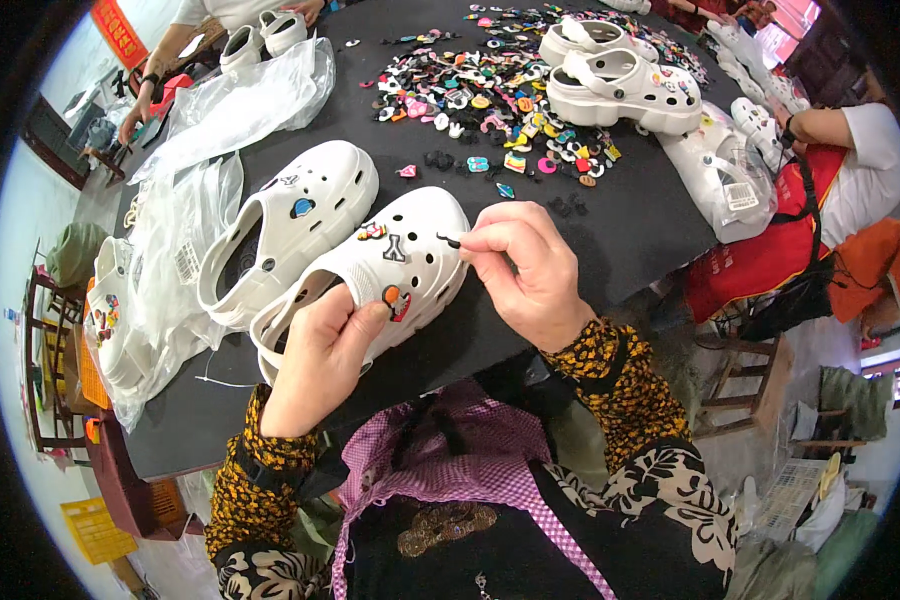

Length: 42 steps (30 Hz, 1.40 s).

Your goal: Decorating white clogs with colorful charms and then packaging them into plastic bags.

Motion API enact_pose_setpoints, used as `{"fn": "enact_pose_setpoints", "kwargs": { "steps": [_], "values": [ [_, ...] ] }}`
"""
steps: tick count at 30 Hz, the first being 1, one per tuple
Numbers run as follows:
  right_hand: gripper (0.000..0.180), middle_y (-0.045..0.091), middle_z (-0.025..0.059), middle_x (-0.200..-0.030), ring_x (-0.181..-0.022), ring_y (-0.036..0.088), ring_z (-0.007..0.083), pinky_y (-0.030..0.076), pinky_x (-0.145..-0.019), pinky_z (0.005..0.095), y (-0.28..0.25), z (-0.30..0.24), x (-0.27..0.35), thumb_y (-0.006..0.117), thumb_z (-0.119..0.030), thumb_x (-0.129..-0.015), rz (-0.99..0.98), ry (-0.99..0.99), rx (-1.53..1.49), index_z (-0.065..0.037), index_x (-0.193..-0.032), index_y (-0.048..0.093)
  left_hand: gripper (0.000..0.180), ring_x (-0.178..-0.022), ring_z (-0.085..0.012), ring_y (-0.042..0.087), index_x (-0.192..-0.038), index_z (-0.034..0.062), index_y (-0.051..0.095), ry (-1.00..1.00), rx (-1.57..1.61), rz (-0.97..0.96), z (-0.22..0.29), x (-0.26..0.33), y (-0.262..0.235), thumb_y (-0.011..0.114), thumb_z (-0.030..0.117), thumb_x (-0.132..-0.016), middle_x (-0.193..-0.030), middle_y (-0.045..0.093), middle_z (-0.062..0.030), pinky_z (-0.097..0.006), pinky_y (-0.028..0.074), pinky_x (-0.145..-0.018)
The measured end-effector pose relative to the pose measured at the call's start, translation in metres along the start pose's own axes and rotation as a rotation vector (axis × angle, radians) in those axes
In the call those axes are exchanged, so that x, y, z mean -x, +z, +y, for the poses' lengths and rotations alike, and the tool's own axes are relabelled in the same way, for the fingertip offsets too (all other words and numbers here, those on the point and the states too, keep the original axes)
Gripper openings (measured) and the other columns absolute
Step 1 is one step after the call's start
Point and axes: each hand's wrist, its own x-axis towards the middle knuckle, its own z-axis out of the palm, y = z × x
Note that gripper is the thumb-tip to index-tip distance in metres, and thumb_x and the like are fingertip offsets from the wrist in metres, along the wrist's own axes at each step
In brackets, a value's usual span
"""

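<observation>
A white clog with holes in its upper lies on the black table in front of me. My left hand grips it, fingers inside the foot opening and thumb outside beside a round orange-and-black shoe charm. Further charms, one of them a black-outlined Y-shaped charm, sit on the upper. Over the clog's toe, my right hand pinches a small thin black piece; its exact kind is not clear. Left of this clog lies its mate, another white clog, with a blue charm on it.
Colourful loose charms are heaped across the far middle of the table. Another pair of white clogs stands behind them at the right. Clear plastic bags lie at the left. A person in a red apron sits at the right.
</observation>
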Motion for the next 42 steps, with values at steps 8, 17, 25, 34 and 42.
{"fn": "enact_pose_setpoints", "kwargs": {
  "steps": [8,17,25,34,42],
  "values": [
    [0.021,0.054,0.0097,-0.094,-0.088,0.054,0.0284,0.044,-0.079,0.0409,0.031,-0.021,0.014,0.067,-0.003,-0.075,-0.084,-0.011,0.064,-0.005,-0.094,0.058,0.026,-0.087,-0.0098,0.056,-0.113,-0.0041,0.061,-0.104,0.137,-0.008,-0.008,-0.008,-0.006,0.054,0.012,-0.094,-0.096,0.065,-0.0055,-0.027,0.046,-0.079],
    [0.022,0.058,0.0096,-0.093,-0.088,0.056,0.0299,0.045,-0.079,0.0402,0.035,-0.02,0.014,0.067,-0.002,-0.076,-0.11,0.064,0.025,-0.005,-0.097,0.06,0.026,-0.083,-0.0102,0.056,-0.109,-0.0047,0.062,-0.1,0.152,0.015,-0.018,-0.01,-0.009,0.054,0.014,-0.092,-0.091,0.065,-0.0059,-0.028,0.046,-0.075],
    [0.025,0.061,0.0085,-0.091,-0.083,0.058,0.0272,0.047,-0.075,0.0373,0.037,-0.023,0.009,0.071,0.003,-0.071,-0.126,0.04,0.122,-0.004,-0.094,0.064,0.026,-0.078,-0.0083,0.054,-0.107,-0.0052,0.062,-0.1,0.139,0.015,-0.012,-0.012,-0.009,0.054,0.014,-0.092,-0.085,0.064,-0.0049,-0.027,0.046,-0.069],
    [0.025,0.057,0.0054,-0.092,-0.088,0.055,0.023,0.041,-0.078,0.036,0.039,-0.029,0.014,0.065,-0.007,-0.076,-0.184,-0.055,0.294,-0.003,-0.101,0.064,0.021,-0.077,-0.0068,0.054,-0.104,-0.0044,0.063,-0.113,0.256,0.019,-0.02,-0.011,-0.005,0.055,0.01,-0.092,-0.084,0.064,-0.0031,-0.025,0.045,-0.068],
    [0.037,0.057,0.0059,-0.1,-0.096,0.053,0.024,0.04,-0.083,0.0366,0.032,-0.035,0.019,0.063,0.003,-0.069,-0.292,0.01,0.247,0.0,-0.106,0.065,0.016,-0.071,-0.005,0.051,-0.098,-0.0048,0.063,-0.071,0.266,0.052,-0.016,-0.011,0.0,0.056,0.008,-0.09,-0.077,0.062,-0.0004,-0.024,0.044,-0.063]
  ]
}}
